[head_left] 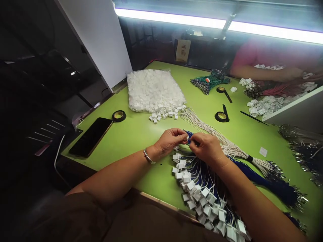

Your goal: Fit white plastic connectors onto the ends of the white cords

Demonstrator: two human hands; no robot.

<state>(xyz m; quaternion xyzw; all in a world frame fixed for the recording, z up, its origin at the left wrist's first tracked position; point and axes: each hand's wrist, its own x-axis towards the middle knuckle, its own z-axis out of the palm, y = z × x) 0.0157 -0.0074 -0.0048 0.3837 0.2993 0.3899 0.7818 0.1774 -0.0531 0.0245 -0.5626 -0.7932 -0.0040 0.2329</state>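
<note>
Near the middle of the green table, my left hand pinches a small white connector housing between thumb and fingertips. My right hand is closed just right of it, its fingertips by the housing; they seem to pinch a thin wire, mostly hidden by the fingers. Blue wires show behind and between both hands. Below my right hand, white housings with white and blue wires lie in a heap down to the table's front edge. A bundle of white wires with metal ends passes behind my right hand.
A clear bag of white housings has loose ones at its front. A phone and black tape roll lie left. Another tape roll and green wires lie farther back. Across the table, a person's arm reaches among housings.
</note>
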